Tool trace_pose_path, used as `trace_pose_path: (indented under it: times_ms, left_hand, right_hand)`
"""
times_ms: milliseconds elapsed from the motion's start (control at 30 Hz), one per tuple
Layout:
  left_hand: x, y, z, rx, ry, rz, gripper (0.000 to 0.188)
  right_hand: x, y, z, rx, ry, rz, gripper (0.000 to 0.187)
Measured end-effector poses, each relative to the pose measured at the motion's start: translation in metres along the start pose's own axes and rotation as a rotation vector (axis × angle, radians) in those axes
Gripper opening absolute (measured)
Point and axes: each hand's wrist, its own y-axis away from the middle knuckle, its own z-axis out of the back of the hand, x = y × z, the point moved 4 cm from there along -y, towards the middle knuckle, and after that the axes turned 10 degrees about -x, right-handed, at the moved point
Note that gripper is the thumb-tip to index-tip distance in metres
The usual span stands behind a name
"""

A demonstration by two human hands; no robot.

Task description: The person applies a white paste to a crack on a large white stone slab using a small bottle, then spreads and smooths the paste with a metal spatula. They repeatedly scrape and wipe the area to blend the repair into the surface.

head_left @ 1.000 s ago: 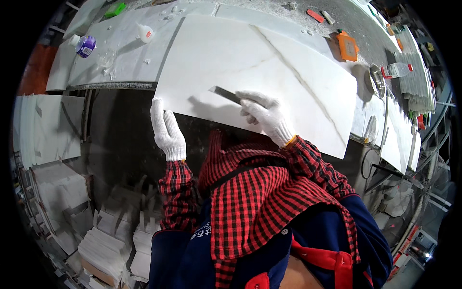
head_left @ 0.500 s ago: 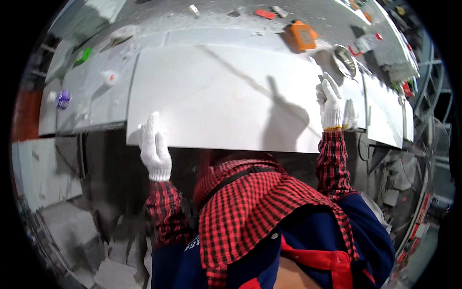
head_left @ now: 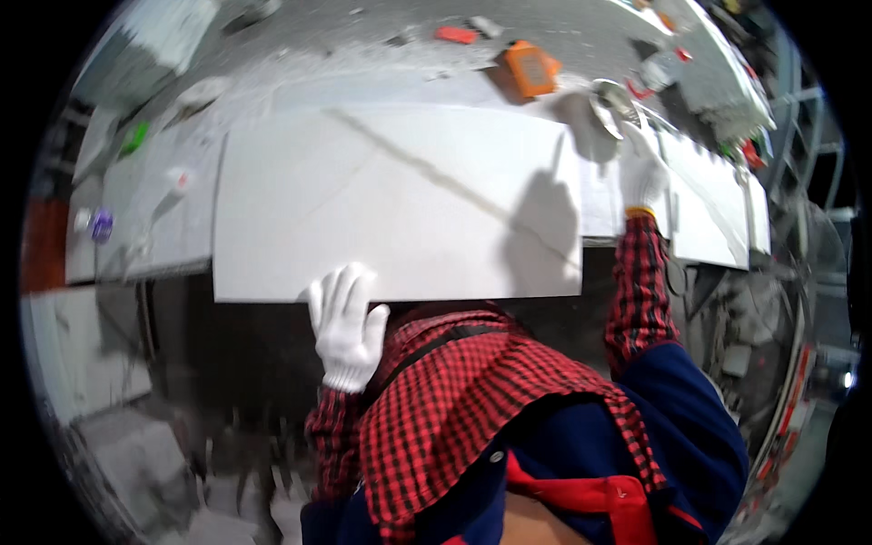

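Slab (head_left: 300,218) smooth; bowl (head_left: 603,107) shiny metal; apron (head_left: 472,391) matt cloth.

White slab (head_left: 381,218), grey-brown vein (head_left: 420,167); red-black checked apron (head_left: 472,377); white gloves (head_left: 347,331).

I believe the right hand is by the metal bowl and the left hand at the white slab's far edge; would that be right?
Not quite: the left hand is at the near edge of the white slab, as the head view shows; the right hand is by the metal bowl.

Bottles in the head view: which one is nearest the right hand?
The clear bottle with the red cap, beyond the right hand; the purple-labelled bottle is far over to the left.
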Motion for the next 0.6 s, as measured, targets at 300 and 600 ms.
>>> trace_pose_path:
  times_ms: [300, 600]
  left_hand:
    - [0.025, 0.027, -0.007, 0.126, -0.243, 0.028, 0.054]
    - [0.086, 0.013, 0.039, -0.005, -0.491, 0.07, 0.052]
  right_hand:
    - [0.162, 0.096, -0.013, 0.57, -0.712, -0.601, 0.03]
    - [0.167, 0.128, -0.025, 0.513, -0.721, -0.447, 0.028]
